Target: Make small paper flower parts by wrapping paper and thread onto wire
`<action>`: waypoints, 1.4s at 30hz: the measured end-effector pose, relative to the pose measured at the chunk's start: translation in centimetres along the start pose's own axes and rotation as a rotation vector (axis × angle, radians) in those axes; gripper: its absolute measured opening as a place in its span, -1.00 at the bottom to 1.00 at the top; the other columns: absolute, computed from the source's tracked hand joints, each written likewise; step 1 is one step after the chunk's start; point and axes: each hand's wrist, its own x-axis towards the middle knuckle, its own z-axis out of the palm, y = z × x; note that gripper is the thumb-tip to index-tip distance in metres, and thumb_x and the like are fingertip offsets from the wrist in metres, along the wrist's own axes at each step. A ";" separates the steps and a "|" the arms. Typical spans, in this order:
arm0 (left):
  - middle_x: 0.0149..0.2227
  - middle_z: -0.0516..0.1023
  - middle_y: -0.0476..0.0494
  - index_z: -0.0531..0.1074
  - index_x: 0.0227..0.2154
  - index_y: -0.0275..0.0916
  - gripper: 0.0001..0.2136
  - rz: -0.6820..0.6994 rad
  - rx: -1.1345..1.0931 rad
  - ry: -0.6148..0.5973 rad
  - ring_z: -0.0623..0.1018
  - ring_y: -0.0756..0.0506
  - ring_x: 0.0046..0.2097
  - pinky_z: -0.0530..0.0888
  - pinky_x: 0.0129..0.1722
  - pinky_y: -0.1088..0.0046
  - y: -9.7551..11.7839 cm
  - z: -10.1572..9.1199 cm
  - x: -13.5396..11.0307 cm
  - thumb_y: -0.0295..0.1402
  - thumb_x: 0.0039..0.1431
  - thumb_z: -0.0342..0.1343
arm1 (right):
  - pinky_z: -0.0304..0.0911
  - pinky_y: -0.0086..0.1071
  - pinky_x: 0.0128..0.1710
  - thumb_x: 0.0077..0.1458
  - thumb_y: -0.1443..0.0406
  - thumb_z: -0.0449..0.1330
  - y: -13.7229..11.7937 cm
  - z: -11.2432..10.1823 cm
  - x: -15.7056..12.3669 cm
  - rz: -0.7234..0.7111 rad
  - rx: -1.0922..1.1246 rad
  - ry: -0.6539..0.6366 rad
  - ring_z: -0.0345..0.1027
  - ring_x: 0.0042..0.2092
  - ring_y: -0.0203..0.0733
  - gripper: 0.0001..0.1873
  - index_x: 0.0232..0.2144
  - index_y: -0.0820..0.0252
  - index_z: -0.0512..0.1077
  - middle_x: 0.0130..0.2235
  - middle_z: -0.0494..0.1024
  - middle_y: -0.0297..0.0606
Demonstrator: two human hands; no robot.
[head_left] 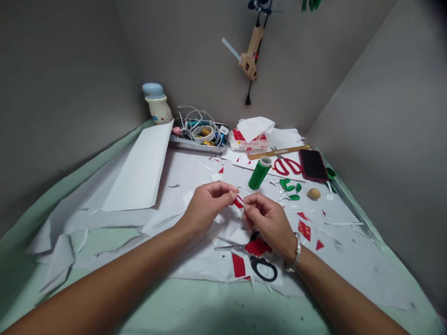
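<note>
- The fingers of the left hand (211, 200) pinch one end of a small red piece (238, 201) with a white edge; the piece is in the air above the paper-covered counter (223, 309).
- The fingers of the right hand (268, 217) close on the other end of that piece, so both hands grasp it; exactly where each fingertip presses is too small to tell.
- The piece looks thin, so uneven pulling between the two hands could crease or tear it, and a slack pinch could let it drop.
- If it drops, it could get lost among the red scraps (239, 265) below, which share its colour.
- Black-handled scissors (240, 247) lie beneath the hands with their blades parted; lowering a wrist carelessly could mean a nick, or a shove into the scraps.
- A green thread spool (259, 176) stands on end just beyond the right hand; a knuckle brushing it could tip it over and set it rolling.
- Small green leaf-shaped pieces (289, 187) and a round brown object (313, 194) lie loose to the right; a sweep of the right forearm, or the bracelet (298, 251) catching paper, could scatter them.
</note>
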 end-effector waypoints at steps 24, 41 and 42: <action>-0.48 0.50 -0.02 0.49 -0.49 -0.25 -0.95 0.025 0.018 0.004 0.41 0.01 -0.42 0.32 -0.35 0.45 0.3 0.0 0.1 -0.49 -0.06 0.23 | 0.19 -0.49 -0.53 0.06 0.33 0.11 0.3 0.0 0.1 -0.013 -0.061 0.006 0.24 -0.56 -0.35 -0.92 -0.40 0.17 0.42 -0.57 0.42 -0.46; -0.43 0.56 -0.06 0.56 -0.33 -0.22 -0.87 -0.090 -0.095 -0.068 0.45 -0.01 -0.42 0.32 -0.37 0.45 -0.2 0.0 0.1 -0.44 0.00 0.23 | 0.17 -0.48 -0.53 0.03 0.35 0.11 0.1 -0.3 0.1 -0.010 -0.038 0.020 0.21 -0.56 -0.35 -0.93 -0.41 0.17 0.41 -0.54 0.41 -0.45; -0.43 0.55 -0.06 0.55 -0.33 -0.22 -0.87 -0.092 -0.108 -0.080 0.45 -0.01 -0.41 0.32 -0.36 0.45 -0.2 0.0 0.1 -0.42 0.01 0.23 | 0.17 -0.48 -0.53 0.03 0.34 0.11 0.1 -0.3 0.1 -0.009 -0.035 0.019 0.22 -0.55 -0.35 -0.93 -0.40 0.17 0.41 -0.54 0.41 -0.45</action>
